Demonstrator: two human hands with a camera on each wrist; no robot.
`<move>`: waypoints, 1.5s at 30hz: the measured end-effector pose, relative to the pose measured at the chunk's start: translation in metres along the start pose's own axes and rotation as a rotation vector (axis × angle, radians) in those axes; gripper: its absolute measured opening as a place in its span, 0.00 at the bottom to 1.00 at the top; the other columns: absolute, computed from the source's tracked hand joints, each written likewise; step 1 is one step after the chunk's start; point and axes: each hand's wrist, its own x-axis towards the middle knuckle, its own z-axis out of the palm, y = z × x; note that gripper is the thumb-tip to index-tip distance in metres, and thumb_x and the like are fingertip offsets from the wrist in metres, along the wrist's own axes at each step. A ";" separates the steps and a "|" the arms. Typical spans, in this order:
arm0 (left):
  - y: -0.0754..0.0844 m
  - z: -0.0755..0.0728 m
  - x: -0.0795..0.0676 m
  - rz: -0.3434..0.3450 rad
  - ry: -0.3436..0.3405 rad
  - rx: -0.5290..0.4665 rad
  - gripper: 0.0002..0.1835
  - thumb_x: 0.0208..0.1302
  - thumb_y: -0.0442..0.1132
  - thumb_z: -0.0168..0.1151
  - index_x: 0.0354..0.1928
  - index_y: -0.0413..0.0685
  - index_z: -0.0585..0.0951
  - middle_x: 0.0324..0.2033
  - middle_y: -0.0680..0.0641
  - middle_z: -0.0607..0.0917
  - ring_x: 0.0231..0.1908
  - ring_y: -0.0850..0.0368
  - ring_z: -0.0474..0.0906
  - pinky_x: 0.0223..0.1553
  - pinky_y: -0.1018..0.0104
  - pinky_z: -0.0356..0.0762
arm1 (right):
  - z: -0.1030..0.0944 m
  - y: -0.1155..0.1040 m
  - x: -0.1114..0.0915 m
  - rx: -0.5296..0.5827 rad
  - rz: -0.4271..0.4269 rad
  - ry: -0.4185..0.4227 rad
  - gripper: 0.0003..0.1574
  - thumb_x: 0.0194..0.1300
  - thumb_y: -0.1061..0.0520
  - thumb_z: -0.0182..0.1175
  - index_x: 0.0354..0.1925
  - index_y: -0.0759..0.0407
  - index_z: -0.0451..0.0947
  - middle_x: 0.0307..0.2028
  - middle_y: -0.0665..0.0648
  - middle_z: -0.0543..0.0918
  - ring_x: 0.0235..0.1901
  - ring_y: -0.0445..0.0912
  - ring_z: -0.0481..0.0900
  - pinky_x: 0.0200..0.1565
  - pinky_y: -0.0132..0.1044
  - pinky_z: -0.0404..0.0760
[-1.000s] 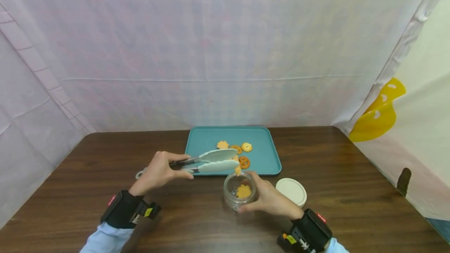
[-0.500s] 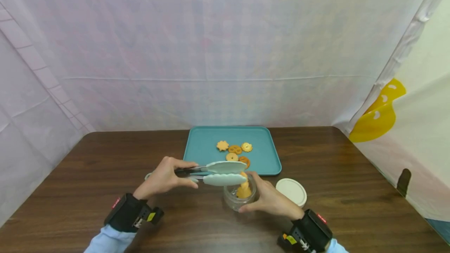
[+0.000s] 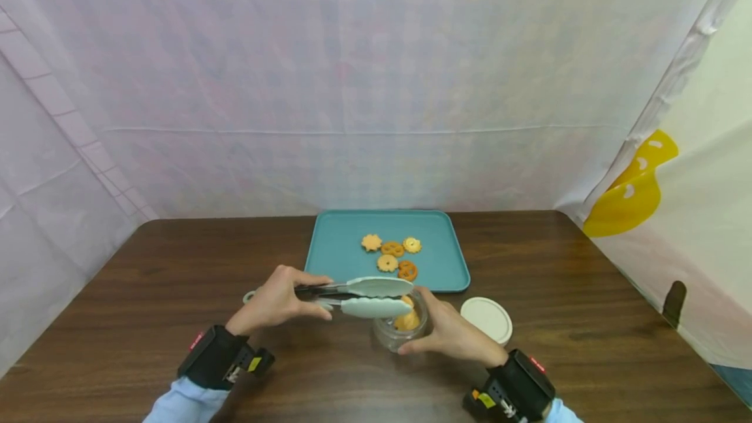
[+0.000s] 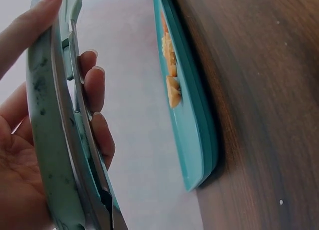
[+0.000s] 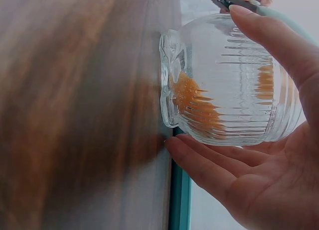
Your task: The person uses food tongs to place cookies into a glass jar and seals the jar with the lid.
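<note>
My left hand holds mint-tipped tongs, thumb on one arm and fingers on the other. Their tips lie over the mouth of a ribbed glass jar, with a biscuit beside the tip ends at the opening. In the right wrist view that biscuit shows high inside the jar, above another orange-brown biscuit at the bottom. My right hand grips the jar's right side, thumb and fingers around the glass. In the left wrist view the tongs' handle crosses the palm.
Behind the jar lies a teal tray bearing several biscuits, among them a flower-shaped one, a ring biscuit and a pretzel. A white round lid rests on the wooden table, right of the jar.
My left hand has moved the tongs right and toward me, from the tray's front edge to above the jar. The biscuit at their tips has gone down into the jar's mouth. My right hand stays put.
</note>
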 end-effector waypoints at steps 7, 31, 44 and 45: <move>-0.001 0.001 0.000 -0.017 -0.019 -0.011 0.30 0.41 0.53 0.68 0.46 0.41 0.80 0.39 0.38 0.86 0.34 0.55 0.80 0.32 0.63 0.80 | -0.001 -0.001 0.000 0.007 0.009 -0.017 0.56 0.39 0.39 0.68 0.59 0.61 0.56 0.48 0.61 0.77 0.47 0.52 0.73 0.47 0.53 0.73; -0.003 -0.005 0.003 -0.083 -0.102 -0.003 0.39 0.37 0.57 0.69 0.52 0.41 0.77 0.22 0.52 0.83 0.21 0.64 0.71 0.27 0.62 0.68 | -0.001 -0.002 0.000 0.045 -0.001 -0.015 0.55 0.40 0.39 0.68 0.61 0.55 0.55 0.49 0.60 0.78 0.48 0.50 0.74 0.48 0.52 0.73; -0.015 -0.005 0.012 -0.265 0.148 0.083 0.39 0.34 0.52 0.73 0.51 0.36 0.76 0.15 0.50 0.74 0.16 0.60 0.60 0.17 0.67 0.57 | 0.000 -0.002 0.000 0.056 0.006 -0.020 0.55 0.40 0.40 0.69 0.61 0.55 0.55 0.51 0.63 0.76 0.50 0.52 0.73 0.50 0.53 0.72; -0.017 -0.005 0.013 -0.281 0.168 0.094 0.39 0.34 0.51 0.73 0.51 0.35 0.76 0.14 0.51 0.72 0.15 0.60 0.59 0.16 0.67 0.56 | 0.000 -0.002 0.000 0.062 0.005 -0.021 0.55 0.40 0.41 0.69 0.62 0.55 0.55 0.51 0.63 0.76 0.50 0.52 0.72 0.50 0.54 0.72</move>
